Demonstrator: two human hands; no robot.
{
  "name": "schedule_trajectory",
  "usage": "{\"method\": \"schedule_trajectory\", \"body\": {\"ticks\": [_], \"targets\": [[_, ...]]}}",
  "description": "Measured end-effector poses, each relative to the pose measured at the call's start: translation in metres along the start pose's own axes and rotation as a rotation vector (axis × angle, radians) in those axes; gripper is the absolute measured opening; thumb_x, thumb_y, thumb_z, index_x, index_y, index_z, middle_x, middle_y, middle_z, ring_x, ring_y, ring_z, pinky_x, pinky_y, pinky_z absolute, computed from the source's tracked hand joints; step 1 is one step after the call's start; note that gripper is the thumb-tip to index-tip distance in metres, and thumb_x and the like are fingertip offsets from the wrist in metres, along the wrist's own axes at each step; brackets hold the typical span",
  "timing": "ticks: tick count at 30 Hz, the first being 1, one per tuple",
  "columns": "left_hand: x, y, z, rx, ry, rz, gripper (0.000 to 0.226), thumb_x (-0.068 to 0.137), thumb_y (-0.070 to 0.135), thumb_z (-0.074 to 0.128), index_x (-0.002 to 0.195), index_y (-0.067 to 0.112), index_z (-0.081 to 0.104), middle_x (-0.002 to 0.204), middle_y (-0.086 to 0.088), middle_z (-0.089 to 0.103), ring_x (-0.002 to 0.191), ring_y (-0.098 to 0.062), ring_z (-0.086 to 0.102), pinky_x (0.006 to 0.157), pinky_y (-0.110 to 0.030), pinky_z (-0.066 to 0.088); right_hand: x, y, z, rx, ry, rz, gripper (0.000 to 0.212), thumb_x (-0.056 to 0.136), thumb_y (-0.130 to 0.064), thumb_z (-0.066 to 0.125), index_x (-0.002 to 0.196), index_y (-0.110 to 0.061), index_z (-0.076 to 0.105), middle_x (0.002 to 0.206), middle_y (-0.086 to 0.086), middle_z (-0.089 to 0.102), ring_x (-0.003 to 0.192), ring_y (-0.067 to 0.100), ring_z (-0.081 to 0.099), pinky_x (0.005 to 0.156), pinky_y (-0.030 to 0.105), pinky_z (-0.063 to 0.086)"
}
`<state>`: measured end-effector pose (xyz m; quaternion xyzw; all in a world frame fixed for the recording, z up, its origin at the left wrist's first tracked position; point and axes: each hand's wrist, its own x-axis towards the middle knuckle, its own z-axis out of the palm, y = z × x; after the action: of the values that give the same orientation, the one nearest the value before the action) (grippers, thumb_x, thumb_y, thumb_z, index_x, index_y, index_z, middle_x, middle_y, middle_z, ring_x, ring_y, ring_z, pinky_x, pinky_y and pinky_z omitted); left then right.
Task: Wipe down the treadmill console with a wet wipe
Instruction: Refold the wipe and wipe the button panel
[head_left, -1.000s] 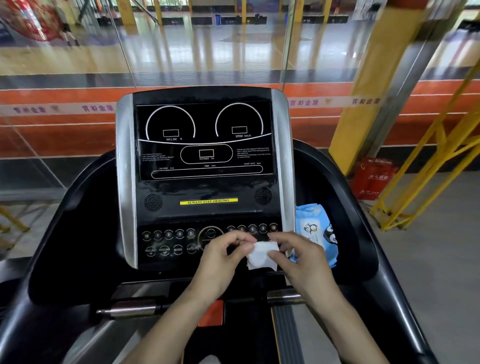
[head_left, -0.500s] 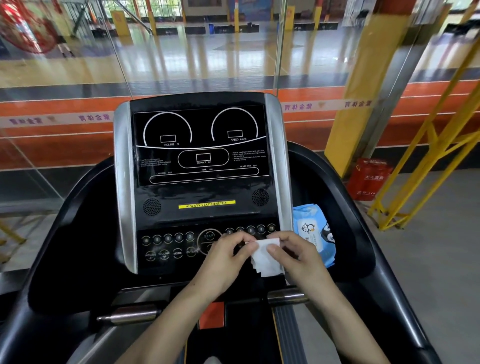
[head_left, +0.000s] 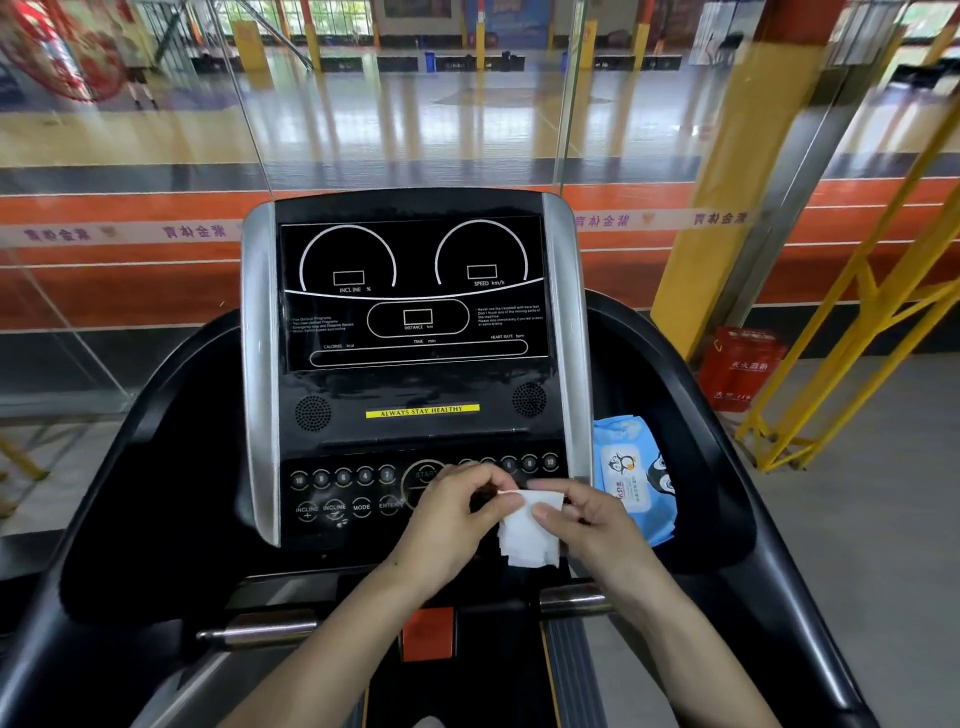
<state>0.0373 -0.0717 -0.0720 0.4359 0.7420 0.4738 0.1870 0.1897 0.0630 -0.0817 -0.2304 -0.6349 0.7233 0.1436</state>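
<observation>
A glass wall (head_left: 156, 208) looks onto a glossy sports hall floor (head_left: 415, 119). To the right stand a yellow pillar (head_left: 727, 218), yellow metal frame (head_left: 857, 332) and red box (head_left: 740, 366) on grey floor (head_left: 857, 545).

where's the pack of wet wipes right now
In the head view, the blue wet wipe pack lies in the tray on the right side of the treadmill console, just beyond the right hand.

Non-task items: red box (head_left: 740, 366) with white characters on floor at 3 o'clock, just beside yellow pillar (head_left: 727, 208); yellow metal frame (head_left: 857, 332) further right; glass partition (head_left: 156, 156) at 12 o'clock, glossy court floor (head_left: 415, 114) behind it.
</observation>
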Motion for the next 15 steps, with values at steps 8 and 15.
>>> {"method": "schedule_trajectory", "body": {"ticks": [8,15], "targets": [[0.01,-0.019,-0.02,0.647,0.178,0.251,0.047,0.105,0.041,0.051,0.15,0.03,0.051,0.168,0.011,0.032,0.16,-0.014,0.018,0.13,-0.042,0.013,0.023,-0.019,-0.022,-0.264,0.569,-0.239,0.029,0.103,-0.021,0.066,0.075,-0.015,0.073,0.066,-0.001,0.07,0.063,0.005,0.057,0.067,0.034,0.046],[0.01,-0.038,-0.014,0.885,0.055,0.111,0.073,0.107,0.049,0.037,0.167,0.021,0.008,0.175,0.007,-0.003,0.161,-0.016,-0.013,0.132,-0.053,0.0,0.063,0.012,-0.02,-1.018,0.55,-0.799,0.046,0.1,0.007,0.061,0.138,-0.017,0.069,0.136,0.002,0.072,0.129,0.017,0.066,0.124,0.026,0.034]]}}
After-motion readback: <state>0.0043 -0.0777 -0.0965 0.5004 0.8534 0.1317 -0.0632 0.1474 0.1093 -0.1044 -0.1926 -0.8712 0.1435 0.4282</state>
